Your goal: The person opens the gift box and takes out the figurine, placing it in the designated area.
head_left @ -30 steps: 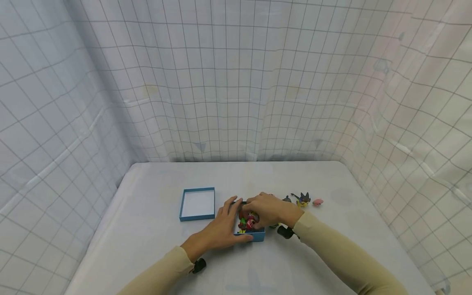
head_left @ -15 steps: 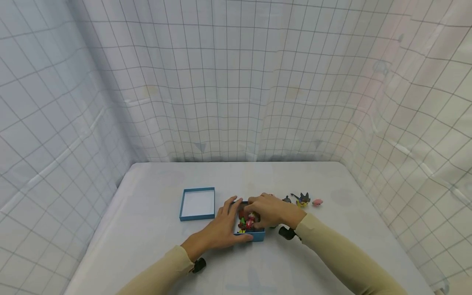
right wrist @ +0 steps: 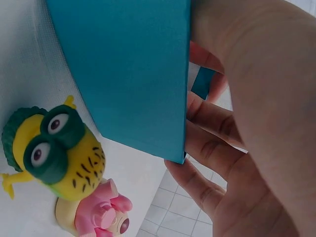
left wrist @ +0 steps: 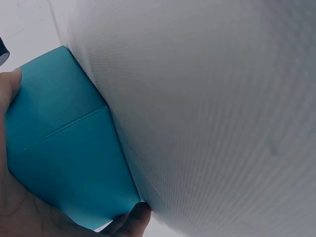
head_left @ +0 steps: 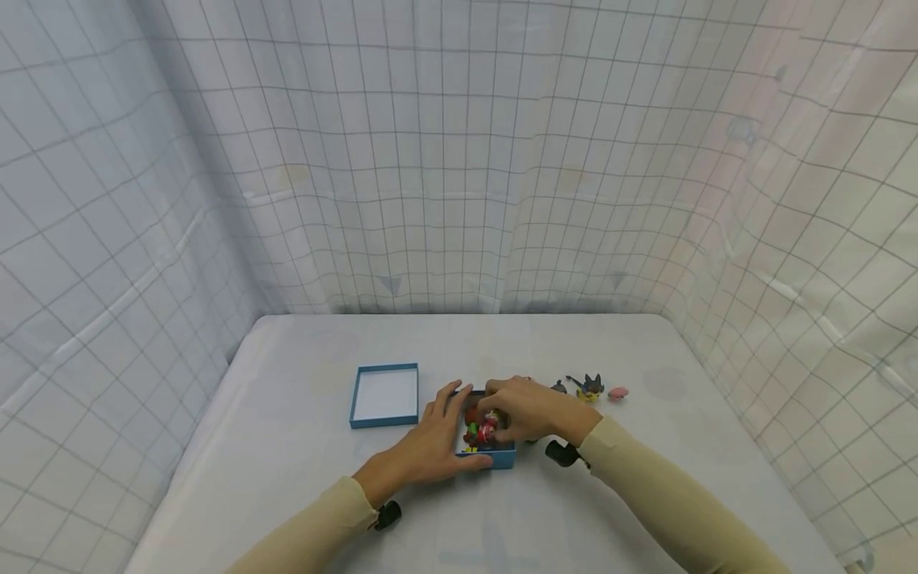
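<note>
My left hand (head_left: pixel 430 446) grips a small blue box (head_left: pixel 498 460), its thumb along the near wall and fingers at the left and far edges. In the left wrist view, thumb and fingertips span the box's blue outer sides (left wrist: pixel 69 153). Over the box's right wall reaches my right hand (head_left: pixel 527 406), thumb and bent forefinger pinching a red-and-white toy figurine (head_left: pixel 487 431) inside. Other colourful figurines (head_left: pixel 470 437) lie to its left in the box. From the right wrist, the box wall hides the pinching fingertips.
A shallow blue-rimmed white lid (head_left: pixel 383 422) lies left of the box. To the right stand a dark-eared figurine (head_left: pixel 590 387), a small pink piece (head_left: pixel 617 393) and a dark grey figurine (head_left: pixel 559 387). Beside the box are a yellow figurine with green goggles (right wrist: pixel 81 165) and a pink figurine (right wrist: pixel 101 212).
My right hand has shifted slightly right and its fingers have curled a little more. The red-and-white figurine has turned and moved slightly within the box. My left hand stays in place.
</note>
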Available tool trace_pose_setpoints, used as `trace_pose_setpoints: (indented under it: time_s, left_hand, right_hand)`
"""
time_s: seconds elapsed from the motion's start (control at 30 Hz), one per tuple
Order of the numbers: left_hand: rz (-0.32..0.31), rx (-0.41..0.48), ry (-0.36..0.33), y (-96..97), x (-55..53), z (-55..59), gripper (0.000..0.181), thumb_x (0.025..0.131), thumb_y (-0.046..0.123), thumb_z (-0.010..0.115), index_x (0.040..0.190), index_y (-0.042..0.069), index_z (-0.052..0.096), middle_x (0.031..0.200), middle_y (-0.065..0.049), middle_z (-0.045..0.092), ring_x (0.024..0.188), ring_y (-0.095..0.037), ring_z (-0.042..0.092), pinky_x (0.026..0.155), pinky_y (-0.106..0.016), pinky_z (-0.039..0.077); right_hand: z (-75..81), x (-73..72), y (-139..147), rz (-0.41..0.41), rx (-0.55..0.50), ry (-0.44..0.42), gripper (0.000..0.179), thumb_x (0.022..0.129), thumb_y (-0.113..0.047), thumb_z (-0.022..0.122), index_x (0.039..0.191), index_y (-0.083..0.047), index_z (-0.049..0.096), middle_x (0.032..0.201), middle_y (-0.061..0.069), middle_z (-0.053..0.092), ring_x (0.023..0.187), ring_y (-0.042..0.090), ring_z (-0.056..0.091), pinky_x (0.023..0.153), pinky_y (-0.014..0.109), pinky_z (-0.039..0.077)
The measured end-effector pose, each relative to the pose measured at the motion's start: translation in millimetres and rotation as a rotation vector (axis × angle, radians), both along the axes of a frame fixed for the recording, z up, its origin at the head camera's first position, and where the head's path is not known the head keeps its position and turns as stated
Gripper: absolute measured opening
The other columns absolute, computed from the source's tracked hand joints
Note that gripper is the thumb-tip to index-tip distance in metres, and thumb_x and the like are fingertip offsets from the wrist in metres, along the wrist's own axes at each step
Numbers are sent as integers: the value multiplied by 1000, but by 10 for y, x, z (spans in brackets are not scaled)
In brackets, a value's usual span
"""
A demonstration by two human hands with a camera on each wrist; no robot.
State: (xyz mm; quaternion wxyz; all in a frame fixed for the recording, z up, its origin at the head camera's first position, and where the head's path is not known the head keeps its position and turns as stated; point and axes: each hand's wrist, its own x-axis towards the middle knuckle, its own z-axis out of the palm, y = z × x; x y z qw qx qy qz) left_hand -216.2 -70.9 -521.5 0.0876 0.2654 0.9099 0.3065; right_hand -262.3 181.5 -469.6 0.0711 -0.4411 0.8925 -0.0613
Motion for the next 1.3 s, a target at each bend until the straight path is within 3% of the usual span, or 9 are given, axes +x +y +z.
trace_pose_setpoints:
  time_s: [0.17,0.3,0.8,1.03,1.2,1.3]
  left_hand:
    - [-3,-5,8,-1,-22,-15,125,98,74,83,187,14,20,195,-20,13,169,-50,40,120,-71,58]
    - [-5,-3,13,-4,-32,-26,125,98,75,83,187,13,20,195,-20,13,169,-51,40,121,-71,57]
    - [9,-7,22,-8,-37,-30,126,97,74,84,187,13,20,195,-18,14,169,-52,40,120,-72,58]
    - [4,-13,8,-3,-7,2,126,98,73,85,187,12,20,195,-20,14,169,-53,40,119,-73,57]
    - [3,-25,3,1,14,30,126,97,73,85,187,12,20,194,-21,15,168,-53,41,119,-73,57]
    - [5,-30,5,2,6,25,126,97,74,84,187,13,20,194,-20,15,168,-53,41,120,-73,57]
  right_hand:
    - [16,-8,38,23,-47,-24,31,105,-25,89,136,-22,85,122,0,72,93,6,68,86,27,60]
    - [27,-6,61,24,-83,-42,31,107,-22,87,138,-21,84,121,1,71,89,5,69,84,24,59]
    - [113,48,102,52,-209,-13,22,109,-25,86,130,-21,82,120,2,71,96,16,73,84,25,61]
    - [99,59,131,49,-252,-51,22,110,-24,84,132,-20,81,123,3,72,102,21,75,90,30,65]
    - [102,66,146,38,-299,-78,23,110,-23,84,132,-19,81,124,4,73,103,20,75,92,41,68]
    - [107,73,159,26,-312,-75,23,110,-24,85,132,-18,81,124,3,74,103,17,74,91,37,67]
